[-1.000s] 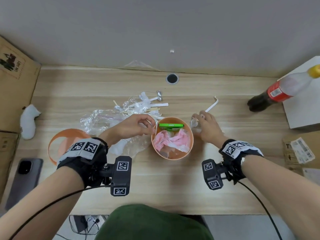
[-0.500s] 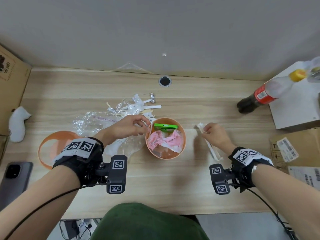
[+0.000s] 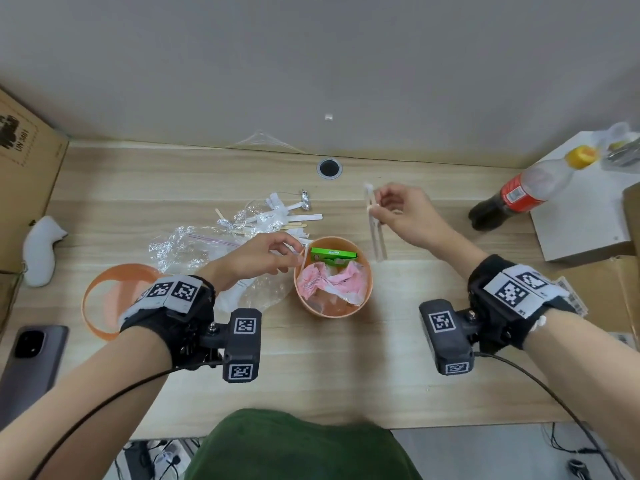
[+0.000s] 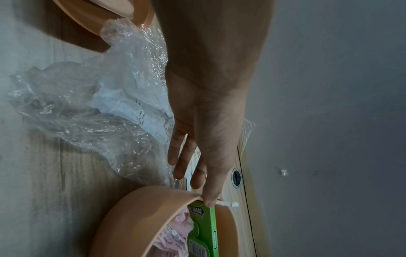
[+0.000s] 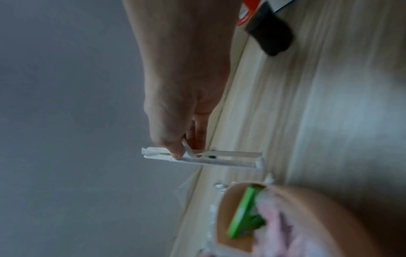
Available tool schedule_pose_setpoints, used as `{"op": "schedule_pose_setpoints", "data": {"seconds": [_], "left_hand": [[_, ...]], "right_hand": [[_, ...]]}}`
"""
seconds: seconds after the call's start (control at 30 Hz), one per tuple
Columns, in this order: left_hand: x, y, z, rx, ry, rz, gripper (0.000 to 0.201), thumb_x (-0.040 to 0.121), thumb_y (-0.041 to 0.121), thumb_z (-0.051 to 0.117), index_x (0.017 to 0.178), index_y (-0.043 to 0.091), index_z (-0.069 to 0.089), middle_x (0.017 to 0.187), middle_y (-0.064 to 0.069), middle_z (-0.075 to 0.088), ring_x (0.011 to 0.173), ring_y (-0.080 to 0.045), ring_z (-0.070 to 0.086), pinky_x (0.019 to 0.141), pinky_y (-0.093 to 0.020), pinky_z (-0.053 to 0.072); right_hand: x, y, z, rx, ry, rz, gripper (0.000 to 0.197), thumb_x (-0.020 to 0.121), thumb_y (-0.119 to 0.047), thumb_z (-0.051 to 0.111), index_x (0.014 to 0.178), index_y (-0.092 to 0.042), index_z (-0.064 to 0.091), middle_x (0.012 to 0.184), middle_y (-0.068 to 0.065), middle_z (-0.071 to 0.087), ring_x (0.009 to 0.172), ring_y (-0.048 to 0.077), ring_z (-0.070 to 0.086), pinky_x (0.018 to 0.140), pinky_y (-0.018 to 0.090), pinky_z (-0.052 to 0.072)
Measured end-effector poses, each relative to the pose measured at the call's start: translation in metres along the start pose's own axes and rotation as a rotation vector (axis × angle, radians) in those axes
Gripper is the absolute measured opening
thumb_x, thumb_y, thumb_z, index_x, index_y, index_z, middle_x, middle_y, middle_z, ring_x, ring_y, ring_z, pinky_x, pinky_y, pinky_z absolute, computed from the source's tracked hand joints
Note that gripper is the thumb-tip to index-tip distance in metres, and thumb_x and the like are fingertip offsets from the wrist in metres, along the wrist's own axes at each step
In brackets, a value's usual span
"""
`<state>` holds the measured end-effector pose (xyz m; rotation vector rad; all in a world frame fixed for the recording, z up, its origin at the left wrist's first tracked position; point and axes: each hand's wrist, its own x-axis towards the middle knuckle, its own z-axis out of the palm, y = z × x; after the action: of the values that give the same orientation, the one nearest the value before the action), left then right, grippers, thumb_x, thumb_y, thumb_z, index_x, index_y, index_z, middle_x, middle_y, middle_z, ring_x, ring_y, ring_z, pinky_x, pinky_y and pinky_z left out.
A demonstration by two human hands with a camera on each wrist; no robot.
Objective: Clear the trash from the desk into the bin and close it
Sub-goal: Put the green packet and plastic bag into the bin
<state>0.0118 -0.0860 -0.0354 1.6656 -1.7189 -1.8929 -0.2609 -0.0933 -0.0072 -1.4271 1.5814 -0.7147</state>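
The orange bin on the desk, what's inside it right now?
Inside the orange bin lies a green box along the far wall, with crumpled pink and white wrappers in front of it. Whatever sits beneath the wrappers is covered and cannot be seen.

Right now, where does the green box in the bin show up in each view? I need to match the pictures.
Head: green box lies at the far side of the orange bin, centre frame.
Left wrist: green box at bottom centre, under the left hand fingertip.
Right wrist: green box, blurred, at bottom right.
Shared landmark: the bin's orange rim, in all three.
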Motion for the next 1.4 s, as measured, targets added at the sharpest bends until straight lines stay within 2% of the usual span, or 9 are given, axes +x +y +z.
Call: {"op": "schedule_pose_setpoints", "data": {"seconds": [0.23,0.37,0.57,0.77,0.87,0.97,1.07,1.23,1.4], "left_hand": [[-0.002,0.002,-0.004,0.01,-0.029,0.012,0.018,0.088,0.025,0.068,0.105,0.02,0.065,0.092,0.0,0.062,0.08,-0.014,0.062,0.078,-0.028,0.049],[-0.002,0.002,-0.003,0.008,-0.032,0.021,0.016,0.088,0.025,0.068,0.103,0.022,0.065,0.092,0.0,0.062,0.081,-0.015,0.061,0.077,-0.028,0.049],[0.0,0.0,-0.002,0.001,-0.028,0.022,0.014,0.088,0.026,0.068,0.101,0.023,0.065,0.091,0.001,0.063,0.079,-0.015,0.061,0.076,-0.028,0.048],[0.001,-0.001,-0.003,0.005,-0.027,0.028,0.016,0.088,0.024,0.068,0.103,0.02,0.064,0.09,0.001,0.062,0.076,-0.014,0.06,0.072,-0.023,0.048],[0.001,-0.001,-0.002,-0.001,-0.028,0.028,0.016,0.088,0.025,0.068,0.102,0.021,0.064,0.091,0.001,0.063,0.077,-0.014,0.06,0.073,-0.025,0.048],[0.002,0.0,-0.001,-0.002,-0.031,0.034,0.015,0.088,0.025,0.067,0.102,0.021,0.064,0.089,0.002,0.062,0.077,-0.014,0.061,0.073,-0.024,0.048],[0.002,-0.001,-0.003,0.003,-0.036,0.035,0.017,0.087,0.026,0.068,0.103,0.021,0.064,0.091,0.0,0.062,0.078,-0.014,0.061,0.074,-0.024,0.049],[-0.001,-0.002,-0.003,0.001,-0.026,0.035,0.02,0.088,0.026,0.068,0.106,0.019,0.063,0.093,-0.001,0.062,0.08,-0.015,0.061,0.075,-0.026,0.048],[-0.002,0.0,0.001,-0.001,-0.009,0.026,0.022,0.09,0.025,0.065,0.109,0.017,0.062,0.092,0.0,0.061,0.079,-0.015,0.061,0.076,-0.028,0.049]], "right_hand": [[-0.019,-0.071,0.005,0.147,-0.077,-0.167,0.019,0.087,0.0,0.063,0.079,-0.015,0.055,0.079,-0.001,0.056,0.073,0.005,0.057,0.071,0.012,0.048],[-0.026,-0.054,0.026,0.197,-0.074,-0.143,0.021,0.087,0.001,0.064,0.078,-0.016,0.055,0.089,0.015,0.063,0.092,0.028,0.071,0.084,0.033,0.055],[-0.03,-0.014,0.056,0.202,-0.024,-0.065,0.023,0.085,-0.002,0.067,0.077,-0.02,0.057,0.08,-0.002,0.061,0.081,0.017,0.068,0.077,0.024,0.052],[-0.031,0.004,0.055,0.027,0.003,-0.065,0.019,0.081,-0.009,0.072,0.073,-0.021,0.06,0.08,-0.003,0.067,0.083,0.018,0.064,0.087,0.026,0.049],[-0.038,0.01,0.054,-0.167,-0.038,-0.075,0.015,0.082,-0.012,0.069,0.073,-0.02,0.06,0.081,0.0,0.069,0.08,0.007,0.058,0.079,0.018,0.042],[-0.042,0.011,0.052,-0.237,-0.082,-0.068,0.008,0.081,-0.007,0.068,0.083,-0.013,0.063,0.084,0.001,0.069,0.075,-0.001,0.055,0.069,0.01,0.037],[-0.038,0.006,0.045,-0.256,-0.229,-0.109,0.024,0.082,0.001,0.061,0.101,-0.013,0.057,0.095,0.0,0.064,0.086,0.004,0.055,0.075,0.002,0.037],[-0.032,-0.009,0.026,-0.187,-0.099,-0.196,0.039,0.085,-0.001,0.051,0.115,-0.026,0.057,0.101,-0.005,0.063,0.091,0.01,0.058,0.08,0.019,0.045],[-0.031,-0.01,0.043,-0.431,-0.29,-0.267,0.036,0.093,-0.007,0.049,0.126,-0.017,0.059,0.118,0.0,0.059,0.1,0.013,0.057,0.088,0.019,0.042]]}}
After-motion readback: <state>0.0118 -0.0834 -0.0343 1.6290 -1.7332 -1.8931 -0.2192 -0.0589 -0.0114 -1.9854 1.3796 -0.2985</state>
